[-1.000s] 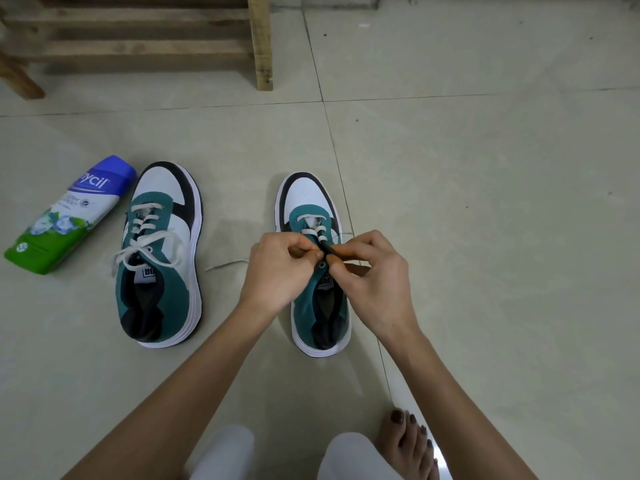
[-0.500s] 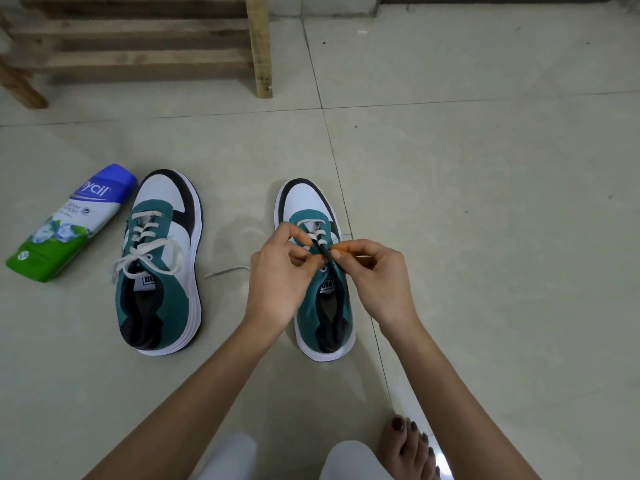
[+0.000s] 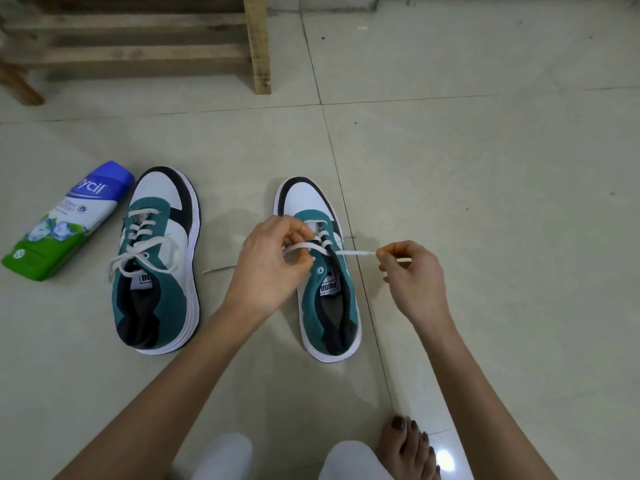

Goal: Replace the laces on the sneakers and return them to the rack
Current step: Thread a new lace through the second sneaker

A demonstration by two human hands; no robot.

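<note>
The right hand [image 3: 412,275] pinches the lace [image 3: 356,252] end, taut sideways from the half-laced shoe [image 3: 304,199] on the floor, well short of the rack [image 3: 138,39]. The left hand [image 3: 266,268] curls its fingers [image 3: 296,230] round the other strand at the eyelets. Too hard a pull could leave the ends uneven or skid the shoe. Half a second ago both hands met at the tongue; the right has since swung outward

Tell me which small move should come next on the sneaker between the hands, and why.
Probably the right hand should carry the flat white lace tip across to the empty metal eyelet on the teal-and-white sneaker: it pinches that end, while the left hand holds the other strand.
</note>
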